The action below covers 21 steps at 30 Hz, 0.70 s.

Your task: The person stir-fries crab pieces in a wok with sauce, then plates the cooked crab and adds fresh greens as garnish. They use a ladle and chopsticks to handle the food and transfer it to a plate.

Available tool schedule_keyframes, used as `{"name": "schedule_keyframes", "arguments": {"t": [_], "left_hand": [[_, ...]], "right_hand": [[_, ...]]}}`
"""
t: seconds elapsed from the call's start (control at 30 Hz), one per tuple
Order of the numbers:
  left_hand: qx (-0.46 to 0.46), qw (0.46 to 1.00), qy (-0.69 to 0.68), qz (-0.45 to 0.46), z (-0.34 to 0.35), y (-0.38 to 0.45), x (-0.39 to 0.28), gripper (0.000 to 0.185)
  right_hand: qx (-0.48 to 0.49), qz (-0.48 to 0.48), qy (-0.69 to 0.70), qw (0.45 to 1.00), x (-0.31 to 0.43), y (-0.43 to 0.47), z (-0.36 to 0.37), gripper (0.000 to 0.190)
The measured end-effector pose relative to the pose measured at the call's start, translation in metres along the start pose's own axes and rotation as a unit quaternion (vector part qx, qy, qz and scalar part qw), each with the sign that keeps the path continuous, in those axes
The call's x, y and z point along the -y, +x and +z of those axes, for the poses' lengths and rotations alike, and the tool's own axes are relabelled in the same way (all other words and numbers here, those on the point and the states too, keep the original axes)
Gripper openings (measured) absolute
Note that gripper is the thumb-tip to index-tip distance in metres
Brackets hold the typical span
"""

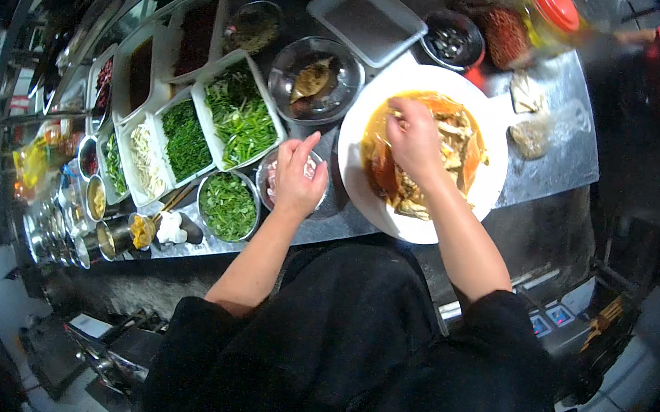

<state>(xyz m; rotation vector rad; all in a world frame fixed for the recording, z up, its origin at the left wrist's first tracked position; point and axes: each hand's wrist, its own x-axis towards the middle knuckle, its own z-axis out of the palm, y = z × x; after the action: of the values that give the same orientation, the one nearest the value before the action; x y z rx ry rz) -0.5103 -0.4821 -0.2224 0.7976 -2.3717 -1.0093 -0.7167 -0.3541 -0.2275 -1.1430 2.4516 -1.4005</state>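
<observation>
A large white plate holds pieces of food in an orange-yellow broth. My right hand is over the left part of the food, fingers bent down toward the broth; whether they grip anything is hidden. My left hand hovers above a small bowl of pale pink pieces, its fingers apart and nothing in them. Left of it stands a round metal bowl of leafy green herbs. Beyond my left hand is a clear bowl with a brown lump of food in it.
White tubs of sliced greens, chopped herbs and pale sprouts line the counter at left. An upturned or shallow translucent tray lies behind the plate. A red-lidded jar stands at the back right. Small metal cups crowd the lower left.
</observation>
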Motion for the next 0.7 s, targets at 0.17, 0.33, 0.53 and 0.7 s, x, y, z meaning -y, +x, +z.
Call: {"name": "schedule_keyframes", "arguments": {"t": [0.17, 0.33, 0.53, 0.7], "left_hand": [[-0.024, 0.999, 0.021, 0.003, -0.050, -0.027, 0.026, 0.049], [-0.040, 0.998, 0.022, -0.046, -0.093, -0.052, 0.060, 0.048], [-0.036, 0.999, -0.015, -0.015, -0.106, -0.041, 0.075, 0.048], [0.034, 0.994, -0.044, 0.097, -0.072, -0.010, 0.048, 0.046]], "right_hand": [[0.104, -0.072, -0.193, 0.973, 0.018, 0.065, 0.122, 0.014], [0.156, -0.181, -0.318, 0.918, 0.005, 0.082, 0.164, 0.011], [0.112, -0.095, -0.248, 0.958, 0.033, 0.079, 0.151, 0.007], [-0.081, 0.048, -0.083, 0.992, 0.055, 0.011, 0.055, 0.010]]}}
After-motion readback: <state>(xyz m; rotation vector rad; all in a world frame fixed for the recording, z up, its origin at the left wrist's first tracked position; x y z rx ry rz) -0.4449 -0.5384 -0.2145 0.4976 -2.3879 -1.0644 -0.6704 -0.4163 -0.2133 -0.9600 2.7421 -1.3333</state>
